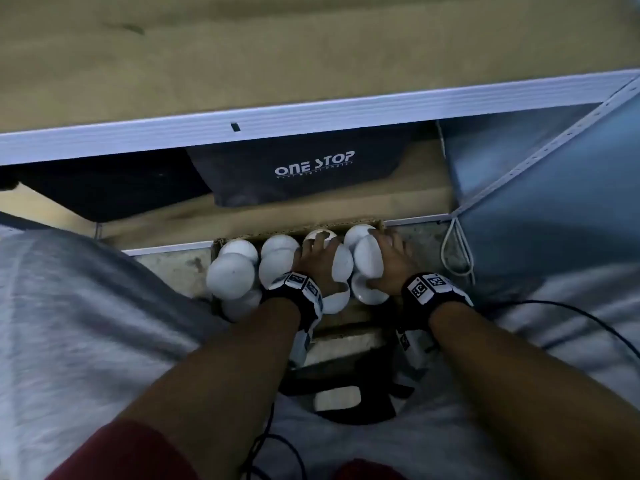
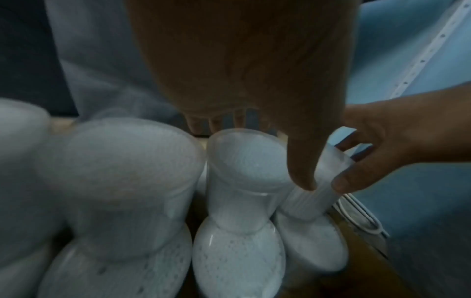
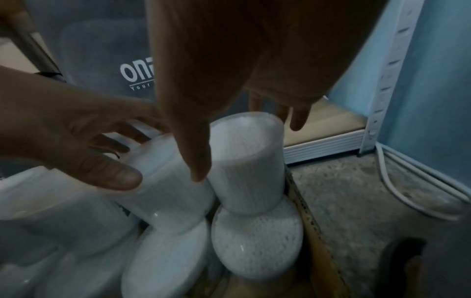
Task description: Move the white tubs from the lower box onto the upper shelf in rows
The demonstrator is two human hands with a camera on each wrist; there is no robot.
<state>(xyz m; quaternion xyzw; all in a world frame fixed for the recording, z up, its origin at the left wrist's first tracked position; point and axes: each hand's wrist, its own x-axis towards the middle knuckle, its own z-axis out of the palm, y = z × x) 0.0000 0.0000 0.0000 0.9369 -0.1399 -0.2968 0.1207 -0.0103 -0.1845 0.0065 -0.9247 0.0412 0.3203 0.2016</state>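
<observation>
Head view: white tubs (image 1: 231,274) stand stacked in the cardboard box (image 1: 377,224) on the floor. Left hand (image 1: 317,268) and right hand (image 1: 389,263) each wrap a tub.
Left wrist view: left thumb (image 2: 303,161) presses between tubs.
Right wrist view: right hand's fingers (image 3: 297,119) curl around an upright tub (image 3: 246,161).

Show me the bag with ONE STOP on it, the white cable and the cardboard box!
bag (image 1: 298,174): head view, its dark front.
white cable (image 1: 457,247): head view, its loop.
cardboard box (image 1: 346,227): head view, far rim.

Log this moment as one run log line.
left hand: grips white plastic tub | right hand: grips white tub | upper shelf: untouched
</observation>
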